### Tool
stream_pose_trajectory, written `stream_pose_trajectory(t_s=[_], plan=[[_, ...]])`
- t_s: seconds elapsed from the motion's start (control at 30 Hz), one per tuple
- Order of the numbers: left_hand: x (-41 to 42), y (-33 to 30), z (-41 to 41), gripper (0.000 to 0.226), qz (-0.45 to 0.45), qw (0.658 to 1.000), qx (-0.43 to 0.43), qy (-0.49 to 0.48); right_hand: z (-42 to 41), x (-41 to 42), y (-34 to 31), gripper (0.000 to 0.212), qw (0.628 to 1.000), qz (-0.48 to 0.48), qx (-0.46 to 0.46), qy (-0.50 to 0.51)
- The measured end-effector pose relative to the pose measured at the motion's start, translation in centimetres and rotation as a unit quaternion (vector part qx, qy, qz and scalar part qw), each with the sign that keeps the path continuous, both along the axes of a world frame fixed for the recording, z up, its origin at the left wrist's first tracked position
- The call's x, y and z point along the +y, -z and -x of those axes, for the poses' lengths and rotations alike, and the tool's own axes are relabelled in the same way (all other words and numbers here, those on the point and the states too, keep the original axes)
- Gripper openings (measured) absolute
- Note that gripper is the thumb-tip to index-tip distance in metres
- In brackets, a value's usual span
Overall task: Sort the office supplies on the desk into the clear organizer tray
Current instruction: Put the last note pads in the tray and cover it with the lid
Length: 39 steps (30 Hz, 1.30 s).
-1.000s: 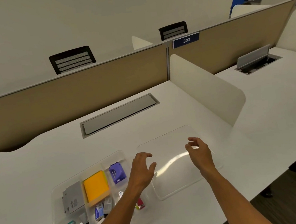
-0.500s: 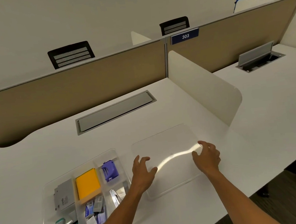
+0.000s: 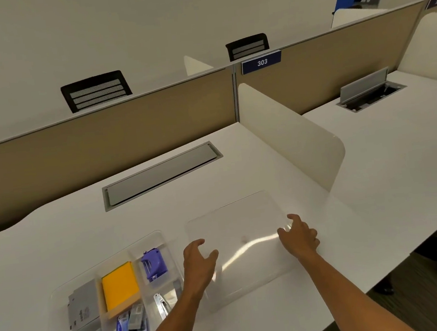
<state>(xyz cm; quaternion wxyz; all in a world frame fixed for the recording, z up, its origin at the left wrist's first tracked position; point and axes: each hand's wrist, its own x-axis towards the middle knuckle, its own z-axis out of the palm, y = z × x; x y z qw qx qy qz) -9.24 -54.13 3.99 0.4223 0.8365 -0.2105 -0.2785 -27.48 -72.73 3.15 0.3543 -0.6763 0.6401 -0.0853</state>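
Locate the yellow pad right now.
Head view, lower left: the yellow pad lies in the tray, between the grey box on its left and the purple item on its right.

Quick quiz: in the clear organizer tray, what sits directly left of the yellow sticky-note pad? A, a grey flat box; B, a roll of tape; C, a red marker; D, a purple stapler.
A: the grey flat box lies in the compartment left of the yellow sticky-note pad inside the clear organizer tray.

White desks, tan partition, black chairs
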Motion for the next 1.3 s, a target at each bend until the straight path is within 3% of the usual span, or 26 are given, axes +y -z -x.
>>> stream_pose_trajectory(t_s=[0.3, 0.43, 0.73, 0.9, 1.0, 1.1, 1.3], plan=[[-0.7, -3.2, -1.3, 0.027, 0.090, 0.994, -0.058, -0.024, 0.5, -0.9, -2.3, 0.046, 0.988, -0.022, -0.140, 0.052], [-0.6, -5.4, -2.0, 0.032, 0.152, 0.984, -0.091, -0.029, 0.9, -1.0, -3.8, 0.043, 0.975, -0.031, -0.207, 0.079], [0.6, -9.3, -3.1, 0.026, 0.259, 0.965, -0.020, -0.027, 0.0, -0.2, -6.1, 0.035, 0.947, -0.001, -0.303, 0.105], [2.6, -11.8, -4.2, 0.055, 0.293, 0.955, -0.021, -0.032, -2.1, 1.0, -7.7, 0.033, 0.932, 0.002, -0.355, 0.074], [4.1, -12.6, -5.6, 0.049, 0.295, 0.955, -0.014, -0.041, -3.6, 2.1, -8.7, 0.029, 0.915, -0.001, -0.398, 0.063], [5.9, -13.4, -7.0, 0.036, 0.300, 0.952, -0.025, -0.051, -5.0, 3.5, -10.1, 0.038, 0.896, -0.028, -0.440, 0.059], [9.5, -15.1, -8.8, 0.031, 0.350, 0.931, -0.066, -0.077, -8.2, 6.5, -12.6, 0.064, 0.864, -0.085, -0.495, 0.038]])
